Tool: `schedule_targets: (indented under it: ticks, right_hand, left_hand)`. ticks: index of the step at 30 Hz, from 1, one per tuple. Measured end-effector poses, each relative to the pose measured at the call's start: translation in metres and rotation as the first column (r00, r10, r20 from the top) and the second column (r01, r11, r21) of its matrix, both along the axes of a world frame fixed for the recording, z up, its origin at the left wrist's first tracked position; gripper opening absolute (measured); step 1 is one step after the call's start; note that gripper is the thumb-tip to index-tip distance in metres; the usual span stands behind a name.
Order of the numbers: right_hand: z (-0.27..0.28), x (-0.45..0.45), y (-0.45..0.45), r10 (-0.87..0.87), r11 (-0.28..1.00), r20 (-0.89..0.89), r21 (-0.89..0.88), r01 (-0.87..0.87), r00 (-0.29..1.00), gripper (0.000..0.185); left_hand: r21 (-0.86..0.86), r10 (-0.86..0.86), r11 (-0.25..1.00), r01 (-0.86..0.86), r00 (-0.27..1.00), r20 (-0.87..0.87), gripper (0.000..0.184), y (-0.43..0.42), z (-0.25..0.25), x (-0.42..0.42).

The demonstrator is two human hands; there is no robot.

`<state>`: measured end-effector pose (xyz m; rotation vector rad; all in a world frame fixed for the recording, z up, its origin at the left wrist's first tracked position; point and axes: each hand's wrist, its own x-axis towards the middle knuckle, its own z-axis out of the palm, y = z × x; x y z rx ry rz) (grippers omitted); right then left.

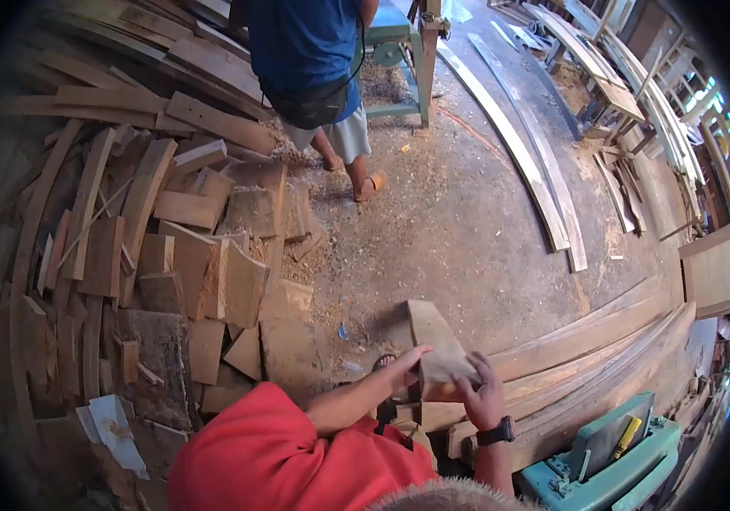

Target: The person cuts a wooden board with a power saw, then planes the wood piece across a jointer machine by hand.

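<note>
Between my two hands is a wooden block (440, 341), pale brown with an angled end, held up over the floor in front of me. My left hand (409, 364) grips its left edge, the thumb and fingers closed on the wood. On the right side, my right hand (482, 393) wraps round the lower corner; a dark watch (496, 431) is on that wrist. Below the block lie several short wood offcuts (442, 416), partly hidden by my arms and the block.
Stacked boards and offcuts (203, 264) fill the left side. Long planks (586, 336) lie at right, near a green machine (612, 464) with a yellow-handled tool (627, 436). Two long strips (518, 153) lie on the floor (399, 238). A person in blue (305, 51) stands by another green machine (390, 51).
</note>
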<state>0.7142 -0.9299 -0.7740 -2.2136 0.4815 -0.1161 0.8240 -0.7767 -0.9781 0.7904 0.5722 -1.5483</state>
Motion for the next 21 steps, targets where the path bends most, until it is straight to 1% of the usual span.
schedule_targets:
  ticks: [1, 2, 3, 4, 5, 6, 7, 8, 9, 10, 11, 12, 13, 14, 16, 17, 18, 19, 20, 21]
  right_hand:
    - [-0.012, 0.001, 0.003, -0.007, 1.000, 0.012, -0.004, 0.007, 1.000, 0.056]
    - [-0.022, 0.004, 0.010, -0.196, 0.867, -0.137, 0.438, 0.237, 0.971, 0.061]
    - [-0.029, 0.006, 0.015, -0.275, 0.505, -0.346, 0.742, 0.441, 0.897, 0.066]
    - [-0.024, 0.009, 0.022, -0.221, 0.301, -0.421, 0.829, 0.472, 0.880, 0.069]
    - [-0.029, 0.010, 0.029, -0.220, 0.300, -0.425, 0.827, 0.475, 0.878, 0.069]
    - [-0.039, 0.008, 0.037, -0.199, 0.196, -0.457, 0.848, 0.492, 0.867, 0.066]
    - [-0.042, 0.007, 0.044, -0.175, 0.091, -0.483, 0.859, 0.503, 0.858, 0.062]
    - [-0.020, 0.015, 0.050, -0.120, -0.094, -0.545, 0.839, 0.537, 0.830, 0.052]
    - [-0.023, 0.016, 0.049, -0.129, -0.097, -0.554, 0.833, 0.545, 0.823, 0.052]
    - [-0.032, 0.012, 0.048, -0.116, -0.111, -0.522, 0.852, 0.512, 0.845, 0.051]
    - [-0.033, 0.005, 0.051, -0.103, -0.133, -0.499, 0.864, 0.486, 0.860, 0.049]
    - [-0.035, 0.001, 0.052, -0.104, -0.115, -0.452, 0.890, 0.441, 0.886, 0.049]
    - [-0.044, -0.006, 0.053, -0.109, -0.061, -0.444, 0.896, 0.440, 0.889, 0.049]
    - [-0.060, -0.015, 0.048, -0.101, -0.092, -0.475, 0.880, 0.467, 0.874, 0.045]
    - [-0.064, -0.027, 0.047, -0.177, -0.025, -0.429, 0.902, 0.432, 0.886, 0.031]
    - [-0.048, -0.029, 0.047, -0.239, 0.018, -0.455, 0.881, 0.472, 0.858, 0.023]
    - [-0.031, -0.031, 0.049, -0.300, 0.059, -0.476, 0.856, 0.514, 0.827, 0.015]
    - [-0.004, -0.019, 0.062, -0.395, -0.014, -0.499, 0.843, 0.538, 0.771, 0.015]
    - [0.020, -0.018, 0.064, -0.401, -0.025, -0.471, 0.863, 0.505, 0.785, 0.020]
    - [0.032, -0.022, 0.064, -0.403, -0.035, -0.470, 0.865, 0.500, 0.786, 0.023]
  left_hand:
    - [-0.007, 0.058, 0.998, -0.058, 0.998, 0.010, 0.052, 0.011, 0.013, 0.004]
    - [-0.012, 0.116, 0.993, -0.116, 0.993, 0.018, 0.053, 0.023, 0.017, 0.006]
    - [-0.012, 0.114, 0.993, -0.114, 0.993, 0.028, 0.053, 0.031, 0.021, 0.011]
    - [-0.017, 0.114, 0.993, -0.114, 0.993, 0.022, 0.054, 0.040, 0.023, 0.013]
    - [-0.020, 0.110, 0.994, -0.110, 0.994, 0.004, 0.056, 0.047, 0.025, 0.010]
    - [-0.018, 0.108, 0.994, -0.108, 0.994, -0.008, 0.056, 0.053, 0.026, 0.004]
    - [0.022, 0.075, 0.997, -0.075, 0.997, 0.019, 0.056, 0.055, 0.038, 0.007]
    - [0.061, 0.037, 0.997, -0.039, 0.998, 0.045, 0.056, 0.056, 0.042, 0.009]
    - [0.059, 0.028, 0.998, -0.029, 0.999, 0.034, 0.056, 0.056, 0.041, 0.011]
    - [-0.003, 0.061, 0.998, -0.061, 0.998, -0.024, 0.056, 0.057, 0.026, 0.010]
    - [-0.054, 0.090, 0.994, -0.095, 0.991, -0.095, 0.057, 0.060, 0.027, 0.003]
    - [-0.028, 0.105, 0.994, -0.107, 0.992, -0.071, 0.058, 0.061, 0.026, 0.002]
    - [-0.002, 0.118, 0.993, -0.119, 0.992, -0.046, 0.058, 0.060, 0.035, 0.002]
    - [0.040, 0.125, 0.991, -0.125, 0.992, 0.024, 0.059, 0.060, 0.049, 0.001]
    - [-0.094, 0.188, 0.975, -0.200, 0.975, -0.121, 0.059, 0.058, 0.103, 0.005]
    - [-0.102, 0.197, 0.973, -0.208, 0.974, -0.109, 0.059, 0.053, 0.089, 0.005]
    - [-0.083, 0.212, 0.973, -0.216, 0.976, -0.056, 0.059, 0.050, 0.071, -0.002]
    - [-0.063, 0.225, 0.972, -0.225, 0.974, -0.002, 0.060, 0.046, 0.058, -0.008]
    - [-0.094, 0.257, 0.965, -0.244, 0.954, 0.154, 0.063, 0.040, 0.051, -0.005]
    - [-0.115, 0.286, 0.958, -0.263, 0.908, 0.306, 0.067, 0.033, 0.044, -0.002]
